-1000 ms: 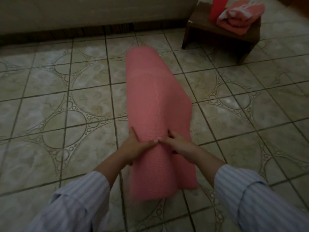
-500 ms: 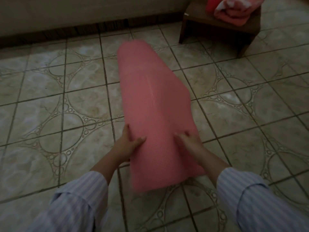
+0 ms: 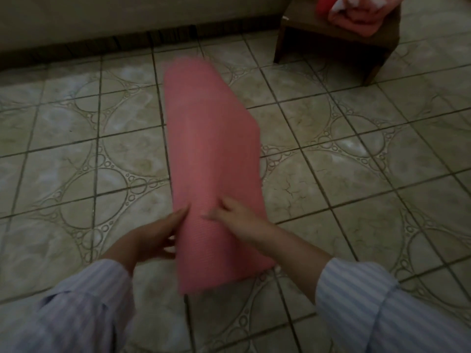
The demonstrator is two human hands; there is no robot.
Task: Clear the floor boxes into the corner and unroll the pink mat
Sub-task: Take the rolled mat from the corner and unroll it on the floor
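The pink mat (image 3: 214, 154) is a loose roll held lengthwise in front of me, above the tiled floor, its far end pointing at the wall. A free flap hangs along its right side. My left hand (image 3: 153, 238) grips the roll's near left side, thumb on top. My right hand (image 3: 242, 220) rests on the roll's near top right, with fingers curled over the mat's edge. No floor boxes are in view.
A dark wooden stool (image 3: 339, 39) stands at the back right with folded pink cloth (image 3: 356, 16) and a red object on it. A pale wall with a dark skirting (image 3: 127, 44) runs along the back. Patterned floor tiles (image 3: 356, 187) lie all around.
The roll has shifted and turned a little in my hands. My hands spread apart half a second ago, and my right hand has since come back toward the middle of the roll.
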